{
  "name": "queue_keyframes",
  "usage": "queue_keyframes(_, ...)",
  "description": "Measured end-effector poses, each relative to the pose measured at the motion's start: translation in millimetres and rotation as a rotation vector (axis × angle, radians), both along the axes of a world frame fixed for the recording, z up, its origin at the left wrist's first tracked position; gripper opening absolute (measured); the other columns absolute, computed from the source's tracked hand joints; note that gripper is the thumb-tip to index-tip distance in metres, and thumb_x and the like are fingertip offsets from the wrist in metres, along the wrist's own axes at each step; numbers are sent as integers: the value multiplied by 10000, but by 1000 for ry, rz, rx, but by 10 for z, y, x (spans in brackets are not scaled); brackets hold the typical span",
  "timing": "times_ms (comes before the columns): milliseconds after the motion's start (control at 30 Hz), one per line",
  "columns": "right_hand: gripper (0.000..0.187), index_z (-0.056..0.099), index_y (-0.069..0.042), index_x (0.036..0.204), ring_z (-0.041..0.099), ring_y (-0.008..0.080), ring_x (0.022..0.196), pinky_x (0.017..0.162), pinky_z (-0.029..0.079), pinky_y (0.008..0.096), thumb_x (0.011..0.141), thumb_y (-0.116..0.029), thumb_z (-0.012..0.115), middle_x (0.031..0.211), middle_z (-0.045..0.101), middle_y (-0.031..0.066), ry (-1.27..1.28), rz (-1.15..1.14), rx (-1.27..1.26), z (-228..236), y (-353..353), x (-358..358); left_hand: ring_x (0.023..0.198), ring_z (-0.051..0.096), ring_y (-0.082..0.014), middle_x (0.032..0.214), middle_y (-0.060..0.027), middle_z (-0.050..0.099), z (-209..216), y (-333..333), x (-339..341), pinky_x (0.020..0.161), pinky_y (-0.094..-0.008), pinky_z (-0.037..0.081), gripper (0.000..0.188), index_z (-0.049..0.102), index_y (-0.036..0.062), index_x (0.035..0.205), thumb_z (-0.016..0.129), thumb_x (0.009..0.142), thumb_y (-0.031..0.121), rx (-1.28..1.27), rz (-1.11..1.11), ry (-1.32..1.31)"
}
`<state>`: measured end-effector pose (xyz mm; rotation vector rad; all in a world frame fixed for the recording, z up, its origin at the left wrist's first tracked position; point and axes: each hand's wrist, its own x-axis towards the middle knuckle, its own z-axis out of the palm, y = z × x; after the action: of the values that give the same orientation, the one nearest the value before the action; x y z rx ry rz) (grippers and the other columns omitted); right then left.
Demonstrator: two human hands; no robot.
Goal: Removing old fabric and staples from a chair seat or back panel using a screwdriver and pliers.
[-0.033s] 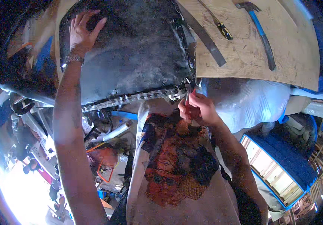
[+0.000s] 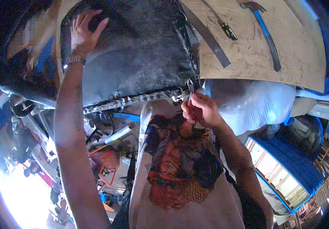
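A broad panel with a dark grey covering (image 2: 134, 49) lies in front of me, its near and right edges ragged and puckered. My left hand (image 2: 86, 32) rests on its far left part, fingers spread, holding nothing; a metal-band watch (image 2: 75, 59) is on that wrist. My right hand (image 2: 202, 108) is closed round the red handles of a pliers-like tool (image 2: 190, 86). The metal jaws of this tool point away from me at the panel's near right corner. Whether they grip anything there is too small to tell.
Right of the panel, a wooden board (image 2: 248, 53) holds a claw hammer (image 2: 266, 36) with a blue handle, a yellow-and-black screwdriver (image 2: 227, 30) and a dark flat strip (image 2: 210, 40). Below it are a clear plastic-wrapped thing (image 2: 256, 103) and a blue-edged wooden frame (image 2: 279, 171).
The tool's jaws have shifted very slightly away from me at the panel's corner, with a small turn of my right hand. My left hand stays in place.
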<state>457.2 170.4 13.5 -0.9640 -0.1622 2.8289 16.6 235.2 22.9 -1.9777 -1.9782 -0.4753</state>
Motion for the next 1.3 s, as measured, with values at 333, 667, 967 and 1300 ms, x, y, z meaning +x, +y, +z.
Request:
queue_keyframes(333, 109, 586, -12, 871, 646, 228, 899, 808, 497, 324, 852, -100, 647, 903, 670, 143, -544, -239, 631, -291, -221, 291, 1089, 525, -299, 1165, -71, 576, -45, -2, -22, 967, -423, 400, 409, 625, 214, 1131, 662, 808, 463, 27, -4, -15)
queue_keyframes(667, 300, 579, -18, 1046, 583, 266, 1047, 980, 390, 376, 972, -285, 465, 1117, 594, 149, -124, 806, 1348, 82, -30, 23, 1193, 484, -333, 1245, -83, 574, -87, 15, -18, 1043, -470, 330, 405, 619, 194, 1150, 642, 834, 446, 4, 22, 10)
queue_keyframes(967, 406, 602, -11, 850, 607, 381, 994, 870, 463, 481, 948, -387, 486, 1017, 632, 216, -42, -65, 351, 18, 120, 305, 1093, 501, -377, 1137, -177, 565, 398, -25, 432, 925, -480, 401, 513, 610, 42, 1114, 599, 850, 482, -164, 168, -246)
queue_keyframes(1300, 430, 586, 3, 809, 620, 384, 964, 831, 484, 421, 946, -387, 469, 972, 609, 210, 78, 166, 141, 71, -24, 39, 1055, 493, -346, 1102, -148, 540, 373, -30, 409, 907, -489, 396, 390, 621, 60, 1062, 671, 827, 367, -106, 118, -241)
